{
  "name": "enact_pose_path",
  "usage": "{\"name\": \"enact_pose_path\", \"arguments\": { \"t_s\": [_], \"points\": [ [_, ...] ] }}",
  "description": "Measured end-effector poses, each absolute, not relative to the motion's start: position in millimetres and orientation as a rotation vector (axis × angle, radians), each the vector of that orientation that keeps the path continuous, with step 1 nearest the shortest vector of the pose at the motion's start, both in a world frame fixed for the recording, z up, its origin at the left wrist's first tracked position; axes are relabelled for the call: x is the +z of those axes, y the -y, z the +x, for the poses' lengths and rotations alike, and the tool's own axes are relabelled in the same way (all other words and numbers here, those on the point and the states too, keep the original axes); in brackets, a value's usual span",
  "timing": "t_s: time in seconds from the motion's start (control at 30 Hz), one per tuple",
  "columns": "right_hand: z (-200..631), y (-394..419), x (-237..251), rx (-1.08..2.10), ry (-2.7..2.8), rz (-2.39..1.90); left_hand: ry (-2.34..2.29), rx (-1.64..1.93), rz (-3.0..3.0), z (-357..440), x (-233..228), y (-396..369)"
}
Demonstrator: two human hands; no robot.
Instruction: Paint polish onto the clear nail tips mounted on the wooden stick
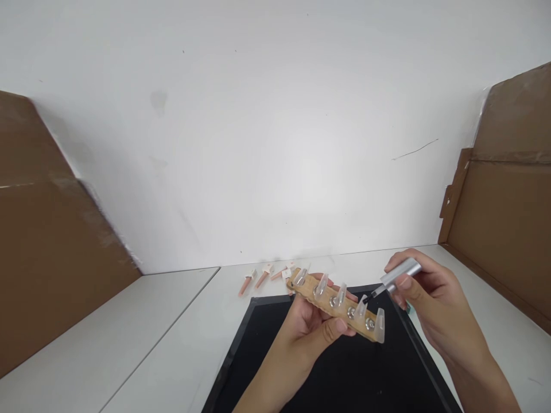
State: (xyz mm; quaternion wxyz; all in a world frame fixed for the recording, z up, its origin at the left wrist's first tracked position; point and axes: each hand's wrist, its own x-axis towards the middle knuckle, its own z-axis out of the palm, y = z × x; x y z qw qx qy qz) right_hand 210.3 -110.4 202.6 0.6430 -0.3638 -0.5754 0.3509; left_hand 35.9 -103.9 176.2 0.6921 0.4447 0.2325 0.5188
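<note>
From the head camera I see my left hand [307,327] curled under a wooden strip [333,304], its fingers closed around it from below with the thumb lying along the near edge. The strip hangs in the air above a black mat [344,373], tilted so its right end sits lower. Clear nail tips [340,293] stand up in a row along the strip, each on a small metal stud.

My right hand [430,298] is just to the right of the strip. Its fingers are pinched shut on a silver brush handle [400,275], and the dark brush tip [369,298] points down at the nail tip second from the strip's right end. I cannot tell whether the bristles are touching it or a hair off.

Behind the strip, on the white tabletop [172,332], a few pink nail tips [262,278] on small stands lie loose.

The risks, as I judge them: the strip is only held from beneath, so a push from the brush could rock it and smear polish onto the stud or the wood. The tilt could let wet polish run toward one edge of a tip. A loaded brush could drip onto the mat, and my right hand could brush the end tip nearest to it.
</note>
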Motion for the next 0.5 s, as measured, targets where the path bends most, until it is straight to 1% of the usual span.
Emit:
{"name": "enact_pose_path", "arguments": {
  "t_s": [0.3, 0.5],
  "points": [
    [212.3, 115.9, 201.1, 0.837, 1.355, -0.751, -0.437, 1.106, 1.094, 29.9, 167.3, 95.1],
    [208.7, 117.9, 202.4, 0.876, 1.428, -0.736, -0.404, 1.111, 1.072, 30.2, 171.0, 96.8]
  ]
}}
